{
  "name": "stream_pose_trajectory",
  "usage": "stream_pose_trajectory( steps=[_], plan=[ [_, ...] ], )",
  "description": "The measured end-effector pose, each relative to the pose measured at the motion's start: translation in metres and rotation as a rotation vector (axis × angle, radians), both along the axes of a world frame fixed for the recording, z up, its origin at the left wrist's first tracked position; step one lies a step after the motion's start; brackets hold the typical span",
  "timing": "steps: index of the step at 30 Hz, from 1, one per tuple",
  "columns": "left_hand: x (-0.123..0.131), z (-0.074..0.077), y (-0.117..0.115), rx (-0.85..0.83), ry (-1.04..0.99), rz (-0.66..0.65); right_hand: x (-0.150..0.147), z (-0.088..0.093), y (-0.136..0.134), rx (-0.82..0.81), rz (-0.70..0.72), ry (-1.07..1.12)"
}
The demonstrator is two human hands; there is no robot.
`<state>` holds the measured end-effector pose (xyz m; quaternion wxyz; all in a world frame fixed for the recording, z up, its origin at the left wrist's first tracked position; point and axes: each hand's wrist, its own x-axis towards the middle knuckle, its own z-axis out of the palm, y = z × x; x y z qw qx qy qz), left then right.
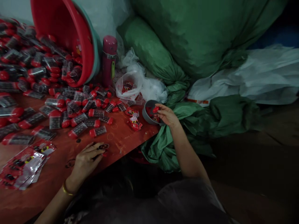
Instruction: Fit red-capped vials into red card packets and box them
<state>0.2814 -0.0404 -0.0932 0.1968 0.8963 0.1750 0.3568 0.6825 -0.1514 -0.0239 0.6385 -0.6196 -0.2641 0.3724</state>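
Observation:
My left hand (87,160), with a gold bangle at its wrist, is closed around a small clear tube (103,146) whose open end faces me. Red shows just under the fingers there. My right hand (167,115) pinches a small shiny red piece (156,109) at the rim of a grey bowl (149,117). More red pieces lie inside that bowl, too dim to make out singly. Left of it on the table are several red printed packets (135,123). Clear tubes with red ends (78,129) lie scattered between my hands and the big pile.
A red basin (87,46) lies tipped on its side, spilling many tubes. Beside it stand a pink thermos (109,60) and a plastic bag (129,85). Flat printed pouches (23,168) lie at left on the red table (70,199). Green sacks (198,34) fill the back right.

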Motion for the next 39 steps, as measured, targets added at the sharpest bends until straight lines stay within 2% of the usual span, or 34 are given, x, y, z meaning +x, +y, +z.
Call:
stream_pose_trajectory(
  steps=[7,10,12,17,21,24,28,34,39],
  plan=[
    [-0.001,-0.003,0.0,-0.014,-0.002,-0.003,-0.023,0.009,0.003,0.172,-0.037,0.078],
    [0.0,-0.002,-0.001,-0.033,-0.013,0.008,-0.046,0.011,0.006,0.171,-0.024,0.037],
    [0.001,-0.002,-0.001,-0.045,-0.011,0.013,-0.068,0.008,0.01,0.15,-0.014,-0.068],
    [0.001,-0.003,-0.003,-0.085,0.016,0.011,-0.129,-0.02,0.026,0.108,0.044,-0.463],
    [0.001,0.0,-0.004,-0.11,0.032,-0.007,-0.16,-0.048,0.036,0.088,0.093,-0.735],
    [0.001,0.0,-0.005,-0.144,0.049,-0.008,-0.17,-0.06,0.036,0.032,0.157,-0.872],
    [0.002,0.0,-0.005,-0.156,0.049,-0.024,-0.172,-0.064,0.033,-0.056,0.18,-1.0],
    [0.001,0.001,-0.004,-0.163,0.066,-0.028,-0.175,-0.055,0.033,-0.011,0.181,-1.093],
    [0.0,0.0,-0.004,-0.16,0.082,-0.019,-0.19,-0.047,0.045,-0.097,0.363,-1.216]
  ],
)
